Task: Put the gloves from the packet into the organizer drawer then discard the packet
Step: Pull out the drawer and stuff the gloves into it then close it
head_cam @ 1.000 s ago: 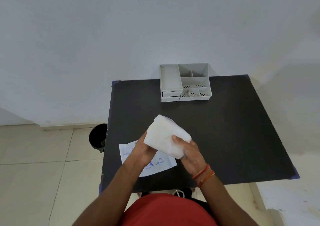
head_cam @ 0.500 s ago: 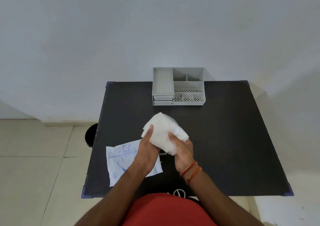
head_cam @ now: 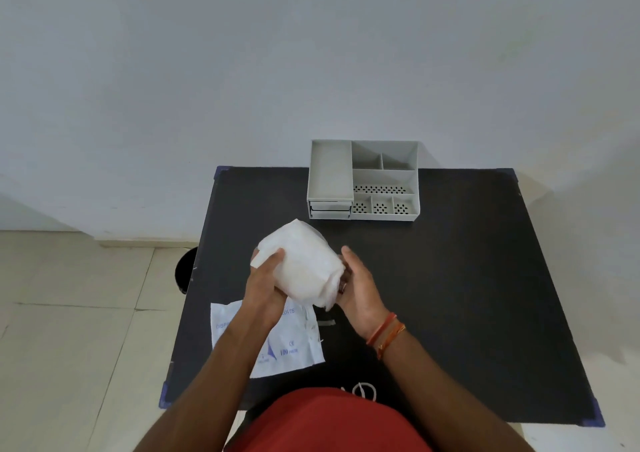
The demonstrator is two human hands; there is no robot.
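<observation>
A white folded wad of gloves [head_cam: 304, 266] is held above the black table between both hands. My left hand [head_cam: 263, 285] grips its left side with the thumb on top. My right hand [head_cam: 360, 289] holds its right end, fingers curled under. The flat white packet [head_cam: 294, 344] with blue print lies on the table near the front left edge, partly under my left forearm. The grey organizer [head_cam: 363, 179] stands at the table's far edge; its two small drawers [head_cam: 330, 209] at the lower left look pushed in.
The black table [head_cam: 467, 278] stands against a white wall. A black bin [head_cam: 185, 271] sits on the tiled floor just left of the table. A small strip of tape [head_cam: 325, 322] lies on the table below the hands.
The wad has been rolled tighter between the hands, and my right hand has shifted from its front to its right end. The view has shifted, so the table sits differently in frame.
</observation>
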